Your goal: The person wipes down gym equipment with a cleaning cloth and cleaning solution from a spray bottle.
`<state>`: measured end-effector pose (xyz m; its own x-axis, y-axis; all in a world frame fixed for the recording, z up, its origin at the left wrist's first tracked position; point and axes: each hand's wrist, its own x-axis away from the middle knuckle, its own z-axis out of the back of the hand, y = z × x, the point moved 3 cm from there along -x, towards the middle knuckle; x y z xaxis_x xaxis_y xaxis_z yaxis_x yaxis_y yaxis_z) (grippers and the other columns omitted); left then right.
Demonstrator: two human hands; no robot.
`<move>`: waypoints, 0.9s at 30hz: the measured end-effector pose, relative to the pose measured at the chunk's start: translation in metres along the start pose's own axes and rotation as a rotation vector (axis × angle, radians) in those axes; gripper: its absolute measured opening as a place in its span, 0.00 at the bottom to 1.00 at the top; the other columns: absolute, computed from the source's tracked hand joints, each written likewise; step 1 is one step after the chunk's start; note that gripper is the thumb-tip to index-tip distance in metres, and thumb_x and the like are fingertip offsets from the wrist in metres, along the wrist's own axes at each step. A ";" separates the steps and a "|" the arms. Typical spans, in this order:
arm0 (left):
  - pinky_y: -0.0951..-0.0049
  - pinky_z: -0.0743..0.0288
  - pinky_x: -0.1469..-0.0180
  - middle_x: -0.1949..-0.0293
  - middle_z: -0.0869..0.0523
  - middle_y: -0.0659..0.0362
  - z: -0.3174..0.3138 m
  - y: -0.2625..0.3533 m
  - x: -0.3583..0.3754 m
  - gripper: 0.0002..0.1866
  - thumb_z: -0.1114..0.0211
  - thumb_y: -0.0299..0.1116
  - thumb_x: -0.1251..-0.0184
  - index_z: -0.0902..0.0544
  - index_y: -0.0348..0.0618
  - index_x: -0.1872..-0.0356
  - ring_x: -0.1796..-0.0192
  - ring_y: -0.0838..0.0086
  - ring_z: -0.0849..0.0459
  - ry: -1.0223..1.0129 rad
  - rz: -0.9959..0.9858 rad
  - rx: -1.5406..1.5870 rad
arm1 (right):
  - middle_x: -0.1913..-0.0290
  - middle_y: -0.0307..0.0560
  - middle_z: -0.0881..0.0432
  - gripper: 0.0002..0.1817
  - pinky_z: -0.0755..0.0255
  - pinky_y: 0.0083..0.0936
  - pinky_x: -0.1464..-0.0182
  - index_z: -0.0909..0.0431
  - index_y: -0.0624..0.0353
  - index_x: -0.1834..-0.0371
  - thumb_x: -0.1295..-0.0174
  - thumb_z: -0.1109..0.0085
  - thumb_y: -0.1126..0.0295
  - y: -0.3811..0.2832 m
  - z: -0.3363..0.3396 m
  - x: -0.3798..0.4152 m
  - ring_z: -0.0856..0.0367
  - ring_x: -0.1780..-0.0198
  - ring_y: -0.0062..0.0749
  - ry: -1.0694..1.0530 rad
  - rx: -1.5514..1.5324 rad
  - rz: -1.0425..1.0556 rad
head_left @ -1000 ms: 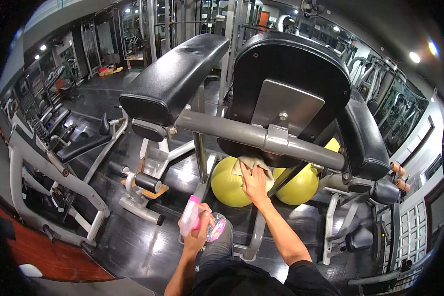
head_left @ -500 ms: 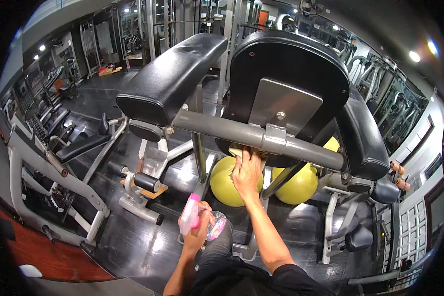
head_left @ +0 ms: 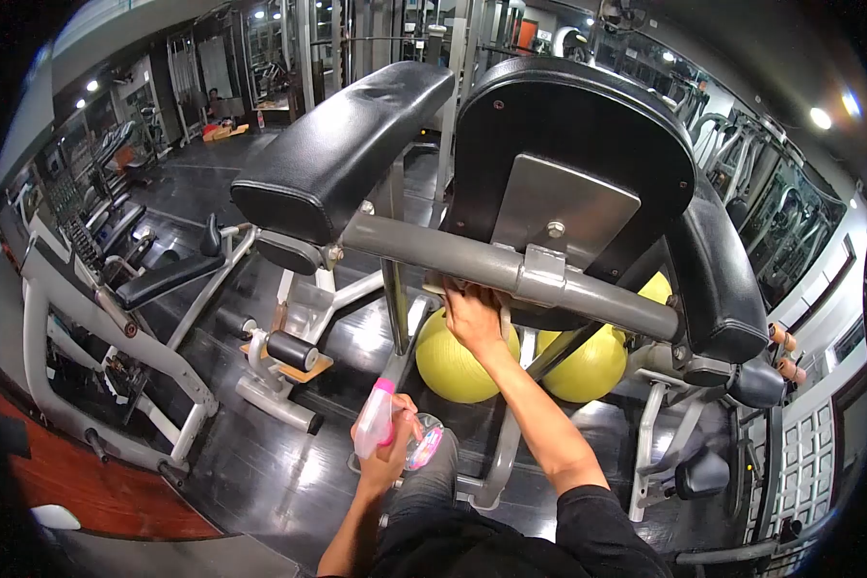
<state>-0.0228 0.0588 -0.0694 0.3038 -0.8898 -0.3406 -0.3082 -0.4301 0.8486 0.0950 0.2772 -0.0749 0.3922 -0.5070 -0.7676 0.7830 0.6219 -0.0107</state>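
Note:
A clear spray bottle [head_left: 426, 445] with a pink and white nozzle is gripped in my left hand [head_left: 392, 445], low in front of my legs. My right hand [head_left: 474, 316] reaches up under the grey crossbar [head_left: 433, 246] of the gym machine, holding a pale cloth [head_left: 506, 318] that shows at its edges. Part of those fingers is hidden below the bar. Above the bar stands the black backrest [head_left: 568, 125] with a metal plate, between two black padded arms [head_left: 342, 144].
Two yellow-green exercise balls [head_left: 458, 361] sit on the dark floor behind the machine's frame. At the left is a grey machine frame [head_left: 116, 337]. A black roller pad [head_left: 292, 351] stands low, left of centre. Another bench [head_left: 703, 474] is at the right.
My right hand has shifted slightly left and up with the cloth, further beneath the crossbar. My left hand still holds the bottle. The whole view has moved a little.

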 end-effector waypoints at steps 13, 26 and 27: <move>0.77 0.27 0.70 0.64 0.22 0.53 -0.020 -0.007 0.002 0.08 0.44 0.13 0.37 0.28 0.32 0.58 0.73 0.77 0.22 -0.020 0.017 -0.044 | 0.30 0.49 0.37 0.32 0.53 0.33 0.25 0.42 0.63 0.30 0.40 0.58 0.68 0.001 -0.015 0.008 0.42 0.28 0.35 -0.131 0.842 0.880; 0.79 0.28 0.70 0.65 0.22 0.54 -0.031 -0.010 0.002 0.05 0.44 0.15 0.36 0.27 0.32 0.60 0.73 0.79 0.22 -0.085 0.056 -0.105 | 0.27 0.47 0.45 0.32 0.55 0.27 0.24 0.43 0.66 0.30 0.40 0.58 0.71 0.113 0.022 0.115 0.47 0.26 0.36 -0.490 0.757 0.830; 0.79 0.28 0.70 0.65 0.22 0.54 -0.032 -0.013 0.003 0.05 0.44 0.16 0.36 0.27 0.32 0.60 0.73 0.79 0.22 -0.080 0.065 -0.072 | 0.25 0.48 0.49 0.32 0.57 0.27 0.23 0.43 0.67 0.30 0.40 0.58 0.71 0.120 0.032 0.118 0.51 0.25 0.36 -0.496 0.715 0.797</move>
<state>0.0107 0.0668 -0.0689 0.2115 -0.9262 -0.3123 -0.2584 -0.3611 0.8960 0.2502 0.2729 -0.1462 0.9140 -0.4012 -0.0608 0.2633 0.4722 0.8412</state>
